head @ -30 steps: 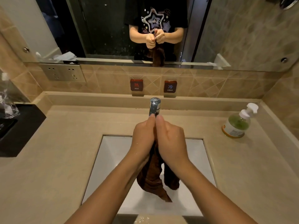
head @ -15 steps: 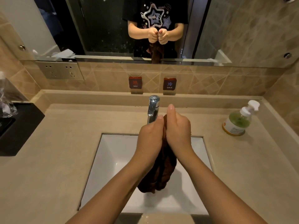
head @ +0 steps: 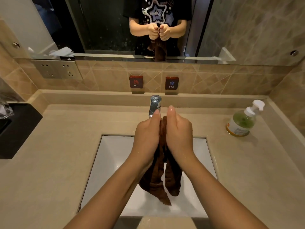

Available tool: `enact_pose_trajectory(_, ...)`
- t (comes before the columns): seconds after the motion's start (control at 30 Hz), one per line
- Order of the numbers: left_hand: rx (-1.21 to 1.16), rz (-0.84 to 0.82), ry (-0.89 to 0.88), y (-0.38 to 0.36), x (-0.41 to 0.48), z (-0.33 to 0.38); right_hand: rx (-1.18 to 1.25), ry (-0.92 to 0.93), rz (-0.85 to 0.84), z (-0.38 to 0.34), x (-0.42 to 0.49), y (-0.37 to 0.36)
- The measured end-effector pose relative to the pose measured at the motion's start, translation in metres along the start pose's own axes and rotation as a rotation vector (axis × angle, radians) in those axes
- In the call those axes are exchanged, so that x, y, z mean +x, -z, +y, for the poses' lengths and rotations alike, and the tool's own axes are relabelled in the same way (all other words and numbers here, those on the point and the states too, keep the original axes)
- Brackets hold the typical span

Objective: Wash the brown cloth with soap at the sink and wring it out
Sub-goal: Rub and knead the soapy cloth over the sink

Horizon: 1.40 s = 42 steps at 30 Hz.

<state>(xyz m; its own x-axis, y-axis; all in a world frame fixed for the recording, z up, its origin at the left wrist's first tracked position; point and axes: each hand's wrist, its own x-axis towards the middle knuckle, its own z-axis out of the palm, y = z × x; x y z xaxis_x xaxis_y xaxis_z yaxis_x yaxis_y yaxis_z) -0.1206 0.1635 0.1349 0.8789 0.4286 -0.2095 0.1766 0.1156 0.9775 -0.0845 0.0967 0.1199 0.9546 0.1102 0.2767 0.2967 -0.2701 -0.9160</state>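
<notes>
1. Worktop (head: pixel 57 154), L edge: dark tray (head: pixel 18 129), cut off by the frame; contents unclear.
2. Sink (head: pixel 112 162): set in the worktop's centre, toward its front edge. Tap (head: pixel 155 103) at the back rim. No stream visible; running or not, cannot tell.
3. Left hand (head: pixel 146 138): over the sink's back rim, fingers wrapped round the bunched top of the brown cloth (head: pixel 156 182), thumb pointing up at the tap.
4. Brown cloth: top end clamped between both hands. Long axis approx. vertical; it hangs from the hands into the basin in two lobes. Lowest tip sits toward the sink's front rim; contact w/ basin floor cannot be told.
5. Right hand (head: pixel 179 136): just beside the left, same height, same wrapped grip on the cloth top, thumb up.
6. Key relation: both hands sit at one end of the axis, neither nearer the free end. Wringing prob. needs one hand moved down the cloth first.
7. Soap bottle (head: pixel 241 123): worktop's back R corner, well apart from the hands.
8. Hidden: fingers lie behind the hand backs; the mirror (head: pixel 107 27) shows them curled on the cloth. Lather not discernible.
</notes>
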Motion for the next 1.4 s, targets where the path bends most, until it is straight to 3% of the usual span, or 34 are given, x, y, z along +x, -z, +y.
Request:
enact_pose_trajectory(0.13, -0.018, 0.059, 0.017, -0.003, 0.007, -0.001, -0.038, 0.083, -0.013, -0.006, -0.014, -0.006)
enact_pose_trajectory(0.3, 0.031, -0.021, -0.035, -0.006, -0.008, -0.004, -0.002, -0.036, 0.036, -0.004, 0.011, 0.003)
enact_pose_trajectory(0.47, 0.050, 0.085, -0.120, 0.002, 0.009, 0.001, -0.098, -0.012, -0.043, -0.009, -0.024, -0.007)
enact_pose_trajectory(0.6, 0.033, -0.093, -0.023, -0.003, -0.002, -0.008, -0.182, 0.054, 0.045, -0.014, 0.006, 0.002)
enact_pose_trajectory(0.8, -0.305, -0.299, 0.165, 0.014, 0.004, -0.010, 0.000, -0.184, -0.044, 0.002, 0.022, 0.018)
enact_pose_trajectory(0.9, -0.427, -0.357, 0.183, 0.021, 0.007, -0.009, 0.058, -0.272, -0.198, 0.004, 0.024, 0.036)
enact_pose_trajectory(1.1, -0.504, -0.350, 0.180, 0.032, 0.014, -0.009, -0.215, -0.114, -0.890, 0.020, 0.035, 0.087)
enact_pose_trajectory(1.17, -0.514, -0.370, 0.180, 0.032, 0.013, -0.009, -0.272, -0.112, -0.977, 0.031, 0.039, 0.102)
enact_pose_trajectory(1.3, -0.502, -0.357, 0.218, 0.036, 0.014, -0.009, -0.091, -0.190, -0.895, 0.049, 0.044, 0.114)
enact_pose_trajectory(1.4, -0.473, -0.327, 0.201, 0.036, 0.015, -0.008, 0.010, -0.193, -0.635, 0.043, 0.036, 0.106)
